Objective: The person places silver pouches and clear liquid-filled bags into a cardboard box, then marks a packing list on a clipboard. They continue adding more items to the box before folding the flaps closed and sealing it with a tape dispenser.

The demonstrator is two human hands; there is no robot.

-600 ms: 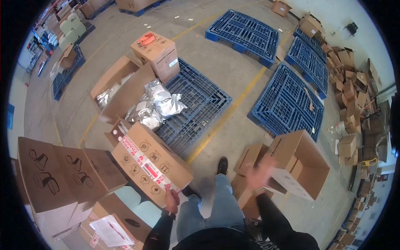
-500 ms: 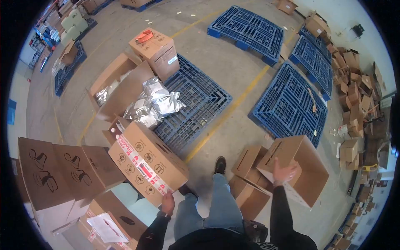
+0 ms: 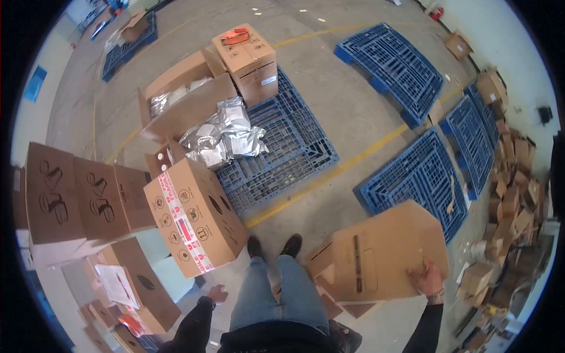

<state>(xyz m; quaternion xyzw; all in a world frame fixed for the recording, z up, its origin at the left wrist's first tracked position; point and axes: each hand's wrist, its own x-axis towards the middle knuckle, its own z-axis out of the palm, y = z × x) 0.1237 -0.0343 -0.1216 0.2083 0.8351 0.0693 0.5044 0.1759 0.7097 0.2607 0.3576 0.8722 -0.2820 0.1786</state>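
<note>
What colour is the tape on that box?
Red and white tape, best seen in the head view.

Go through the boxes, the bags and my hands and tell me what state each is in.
plain box: tipped over, held by one edge
right hand: shut on that edge
left hand: empty, open
taped box: shut, tilted
long box: open, bags inside
silver bags: heaped on the blue pallet

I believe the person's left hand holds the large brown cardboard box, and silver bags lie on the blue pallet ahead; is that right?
Not quite: the right hand holds the large brown cardboard box; the left hand hangs free beside the red-taped box. The silver bags do lie on the blue pallet, as the head view shows.
</note>
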